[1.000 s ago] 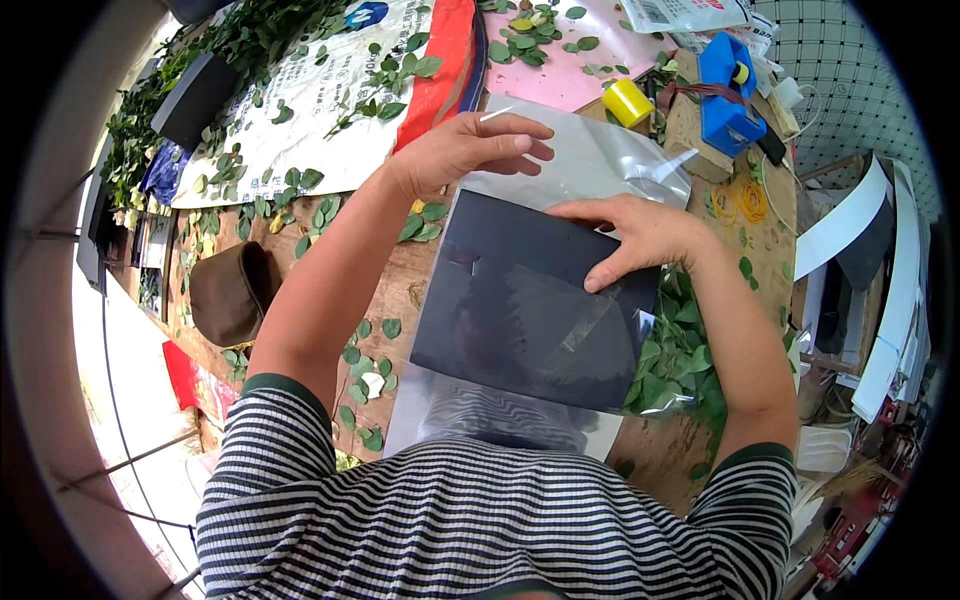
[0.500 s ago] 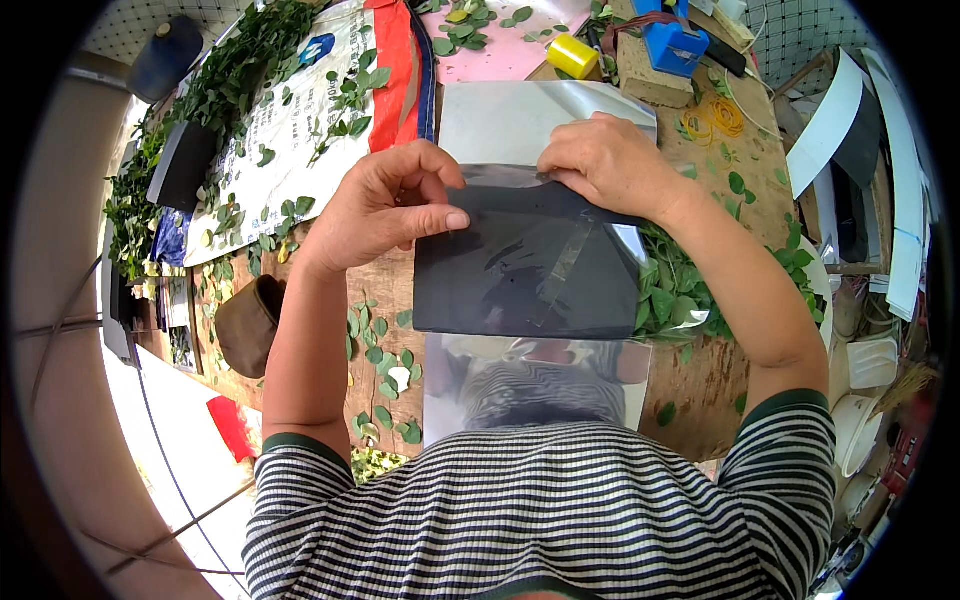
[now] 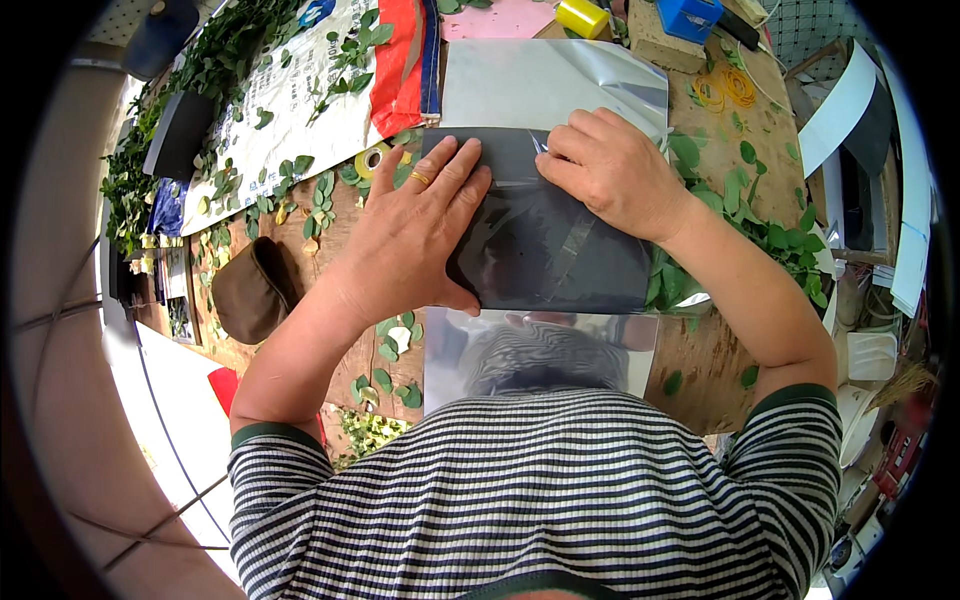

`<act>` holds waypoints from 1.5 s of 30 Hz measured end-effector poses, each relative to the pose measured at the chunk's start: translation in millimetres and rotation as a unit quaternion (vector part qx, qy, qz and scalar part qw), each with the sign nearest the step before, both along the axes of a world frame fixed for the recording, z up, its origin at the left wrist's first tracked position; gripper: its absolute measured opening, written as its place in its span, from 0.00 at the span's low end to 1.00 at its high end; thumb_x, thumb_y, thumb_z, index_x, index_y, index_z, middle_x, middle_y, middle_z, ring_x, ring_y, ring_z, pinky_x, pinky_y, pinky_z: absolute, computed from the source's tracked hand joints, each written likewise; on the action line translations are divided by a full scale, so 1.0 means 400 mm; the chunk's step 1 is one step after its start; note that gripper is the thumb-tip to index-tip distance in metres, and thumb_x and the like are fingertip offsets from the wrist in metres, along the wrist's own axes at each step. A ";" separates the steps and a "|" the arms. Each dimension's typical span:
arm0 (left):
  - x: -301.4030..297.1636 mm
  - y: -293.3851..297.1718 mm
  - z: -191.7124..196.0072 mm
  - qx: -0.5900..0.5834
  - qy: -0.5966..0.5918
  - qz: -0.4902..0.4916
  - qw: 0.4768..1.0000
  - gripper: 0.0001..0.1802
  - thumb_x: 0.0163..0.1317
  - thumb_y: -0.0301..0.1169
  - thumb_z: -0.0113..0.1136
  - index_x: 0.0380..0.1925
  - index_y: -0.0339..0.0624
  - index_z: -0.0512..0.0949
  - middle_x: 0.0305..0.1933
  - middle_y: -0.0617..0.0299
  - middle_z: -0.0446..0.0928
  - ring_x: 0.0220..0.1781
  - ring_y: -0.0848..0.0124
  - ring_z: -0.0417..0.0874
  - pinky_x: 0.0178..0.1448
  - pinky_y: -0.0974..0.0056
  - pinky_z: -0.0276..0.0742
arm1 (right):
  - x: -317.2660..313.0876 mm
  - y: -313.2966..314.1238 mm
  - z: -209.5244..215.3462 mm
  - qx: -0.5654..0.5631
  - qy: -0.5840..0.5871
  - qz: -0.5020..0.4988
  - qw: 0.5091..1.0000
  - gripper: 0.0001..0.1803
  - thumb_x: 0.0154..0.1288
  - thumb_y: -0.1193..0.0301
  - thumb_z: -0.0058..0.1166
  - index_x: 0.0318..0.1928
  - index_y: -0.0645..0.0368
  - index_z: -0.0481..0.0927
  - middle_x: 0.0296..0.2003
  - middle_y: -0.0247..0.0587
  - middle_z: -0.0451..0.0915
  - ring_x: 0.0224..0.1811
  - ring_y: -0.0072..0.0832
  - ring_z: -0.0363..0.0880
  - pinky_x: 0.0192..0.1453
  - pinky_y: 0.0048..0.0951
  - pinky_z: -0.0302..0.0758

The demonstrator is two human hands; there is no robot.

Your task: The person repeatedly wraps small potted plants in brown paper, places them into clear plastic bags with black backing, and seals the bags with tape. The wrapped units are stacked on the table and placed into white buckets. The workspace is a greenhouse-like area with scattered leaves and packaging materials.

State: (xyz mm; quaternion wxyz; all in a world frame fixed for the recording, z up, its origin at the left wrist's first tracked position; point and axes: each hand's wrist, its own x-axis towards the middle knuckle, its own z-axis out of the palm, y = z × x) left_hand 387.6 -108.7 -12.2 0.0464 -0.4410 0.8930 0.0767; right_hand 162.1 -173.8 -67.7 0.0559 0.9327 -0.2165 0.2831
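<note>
A dark, glossy sheet (image 3: pixel 540 255) lies across a shiny silver sheet (image 3: pixel 550 85), with a short strip of clear tape (image 3: pixel 576 246) on its surface. My left hand (image 3: pixel 415 235) rests flat on the dark sheet's left side, fingers spread, a ring on one finger. At the sheet's far edge, my right hand (image 3: pixel 610 175) is closed in a pinch on a glinting fold of clear film (image 3: pixel 538 146). Its fingertips hide part of the fold. Green leafy stems (image 3: pixel 668 275) poke out from under the dark sheet's right side.
A yellow tape roll (image 3: pixel 370 160) lies beyond my left wrist. Left of my forearm sits a brown cloth pouch (image 3: pixel 253 292). Leaves cover a white sack (image 3: pixel 290 110). At the back are a yellow cylinder (image 3: pixel 582 17), a blue tape dispenser (image 3: pixel 688 15) and yellow rubber bands (image 3: pixel 725 88).
My left hand has gone from a raised, curled pose at the sheet's far-left corner to lying flat on it. My right hand stays pinched near the far edge. The view has shifted slightly.
</note>
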 end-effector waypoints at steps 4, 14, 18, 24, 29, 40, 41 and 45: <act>0.025 -0.015 -0.017 -0.009 0.006 -0.012 1.000 0.58 0.24 0.53 0.72 0.60 0.41 0.61 0.67 0.56 0.55 0.68 0.58 0.56 0.69 0.50 0.48 | -0.042 -0.027 -0.010 0.011 -0.012 -0.032 0.999 0.02 0.45 0.74 0.49 0.24 0.55 0.73 0.25 0.32 0.68 0.31 0.29 0.70 0.37 0.27 0.69; 0.034 -0.010 -0.035 0.002 0.054 0.023 0.998 0.56 0.21 0.53 0.71 0.57 0.40 0.66 0.66 0.59 0.60 0.68 0.59 0.57 0.69 0.50 0.48 | -0.271 0.043 0.011 0.153 0.071 -0.107 0.980 0.07 0.46 0.80 0.50 0.29 0.60 0.77 0.29 0.35 0.73 0.36 0.34 0.73 0.41 0.30 0.72; 0.038 -0.009 -0.031 0.020 0.066 0.044 0.997 0.56 0.21 0.55 0.70 0.57 0.41 0.66 0.65 0.59 0.60 0.68 0.59 0.57 0.69 0.48 0.48 | -0.311 -0.039 0.094 0.449 0.227 -0.142 0.853 0.08 0.48 0.76 0.57 0.32 0.63 0.79 0.29 0.39 0.76 0.35 0.35 0.75 0.40 0.28 0.72; 0.031 -0.023 -0.028 0.017 0.075 0.027 0.997 0.56 0.22 0.59 0.68 0.56 0.41 0.67 0.64 0.56 0.61 0.68 0.58 0.58 0.67 0.46 0.48 | -0.411 -0.459 0.064 0.262 -0.164 -0.398 0.863 0.18 0.61 0.59 0.50 0.42 0.59 0.79 0.37 0.38 0.81 0.42 0.27 0.78 0.45 0.30 0.72; 0.043 -0.024 -0.022 0.037 0.067 0.038 0.996 0.55 0.23 0.60 0.67 0.55 0.42 0.68 0.64 0.57 0.62 0.68 0.58 0.59 0.67 0.44 0.44 | -0.410 -0.702 -0.030 0.485 -0.396 -0.399 0.670 0.21 0.68 0.61 0.42 0.49 0.68 0.72 0.38 0.50 0.78 0.39 0.30 0.79 0.39 0.25 0.75; 0.056 -0.017 -0.044 0.044 0.104 0.056 0.992 0.56 0.22 0.61 0.67 0.55 0.42 0.68 0.64 0.58 0.62 0.67 0.59 0.59 0.68 0.43 0.39 | -0.375 -0.501 0.018 0.561 -0.593 -0.184 0.548 0.07 0.61 0.72 0.52 0.37 0.62 0.73 0.22 0.36 0.75 0.19 0.23 0.73 0.20 0.19 0.70; 0.059 -0.017 -0.046 0.037 0.108 0.057 0.992 0.56 0.21 0.61 0.67 0.55 0.42 0.68 0.64 0.58 0.62 0.67 0.59 0.59 0.68 0.43 0.39 | -0.366 -0.451 -0.003 0.579 -0.607 -0.178 0.514 0.06 0.61 0.71 0.52 0.35 0.60 0.73 0.22 0.35 0.75 0.19 0.22 0.72 0.20 0.18 0.69; 0.054 -0.021 -0.036 0.029 0.109 0.051 0.992 0.56 0.21 0.60 0.67 0.55 0.42 0.68 0.64 0.58 0.62 0.67 0.59 0.59 0.67 0.42 0.40 | -0.392 -0.381 -0.120 0.613 -0.581 -0.223 0.486 0.06 0.62 0.69 0.52 0.34 0.59 0.74 0.20 0.32 0.72 0.16 0.19 0.67 0.17 0.19 0.63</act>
